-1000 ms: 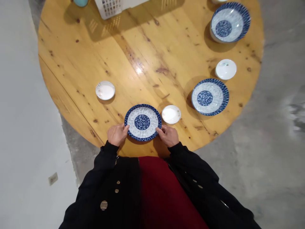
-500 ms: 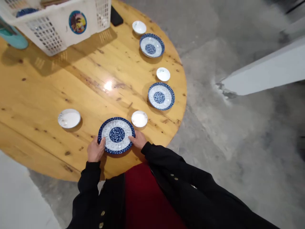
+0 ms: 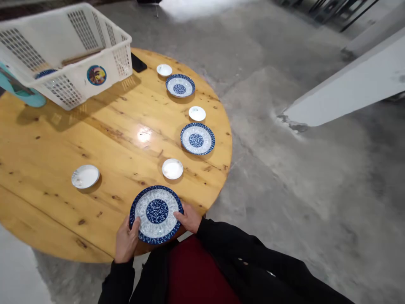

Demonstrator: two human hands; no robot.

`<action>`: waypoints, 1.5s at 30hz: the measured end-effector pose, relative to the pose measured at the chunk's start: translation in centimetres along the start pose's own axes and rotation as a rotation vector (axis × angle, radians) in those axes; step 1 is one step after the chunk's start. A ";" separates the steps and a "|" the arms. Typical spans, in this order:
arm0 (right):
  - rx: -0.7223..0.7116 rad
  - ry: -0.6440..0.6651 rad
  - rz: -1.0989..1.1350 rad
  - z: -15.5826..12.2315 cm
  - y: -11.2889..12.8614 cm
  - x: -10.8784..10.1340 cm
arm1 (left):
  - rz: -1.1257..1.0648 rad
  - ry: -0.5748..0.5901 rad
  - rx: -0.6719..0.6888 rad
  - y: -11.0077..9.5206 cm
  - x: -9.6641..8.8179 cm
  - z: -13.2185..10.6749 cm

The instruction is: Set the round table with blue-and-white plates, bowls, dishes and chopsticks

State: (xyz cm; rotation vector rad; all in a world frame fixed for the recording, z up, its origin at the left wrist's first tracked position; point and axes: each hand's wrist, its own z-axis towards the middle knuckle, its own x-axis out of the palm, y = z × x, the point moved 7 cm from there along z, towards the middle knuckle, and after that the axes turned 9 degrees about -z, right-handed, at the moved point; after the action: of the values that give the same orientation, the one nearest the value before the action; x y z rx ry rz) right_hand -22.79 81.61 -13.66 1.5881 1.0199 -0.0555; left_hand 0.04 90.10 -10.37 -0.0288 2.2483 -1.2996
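Between my hands is a blue-and-white patterned plate (image 3: 157, 211), held by its rim near the table's front edge. My left hand (image 3: 127, 240) grips the left side, thumb over the top of the rim. On the right side my right hand (image 3: 189, 216) does the same, its thumb lying on the plate's face. The fingers under the plate are hidden. Just beyond it stands a small white bowl (image 3: 172, 169). Another small white dish (image 3: 85, 176) sits to the left, beyond my left hand.
Along the right edge of the round wooden table (image 3: 120, 139) are a patterned plate (image 3: 198, 139), a small bowl (image 3: 197, 113), a farther plate (image 3: 180, 85) and a farther bowl (image 3: 164, 70). At the back left stand a white basket (image 3: 118, 57), a black phone (image 3: 138, 63) and a turquoise object (image 3: 34, 99).
The held plate has come nearer to my body, away from the small bowl beside it, and looks larger. My view has tilted up, showing more of the basket and floor.
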 end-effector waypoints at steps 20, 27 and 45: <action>0.115 -0.448 0.105 -17.4 -23.0 -31.1 | -0.038 0.151 0.142 -15.8 35.5 -12.6; 0.208 -0.496 0.200 -17.9 -25.7 -33.8 | 0.160 0.191 0.170 -19.4 38.8 -11.3; -0.002 -0.139 -0.126 7.1 -18.6 -39.4 | -0.002 -0.099 -0.032 -23.7 33.8 3.5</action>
State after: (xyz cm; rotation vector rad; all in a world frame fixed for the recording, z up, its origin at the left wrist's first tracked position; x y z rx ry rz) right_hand -55.25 52.15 -8.84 1.4957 1.0090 -0.2477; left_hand -32.92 65.24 -7.37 -0.1053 2.1850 -1.2365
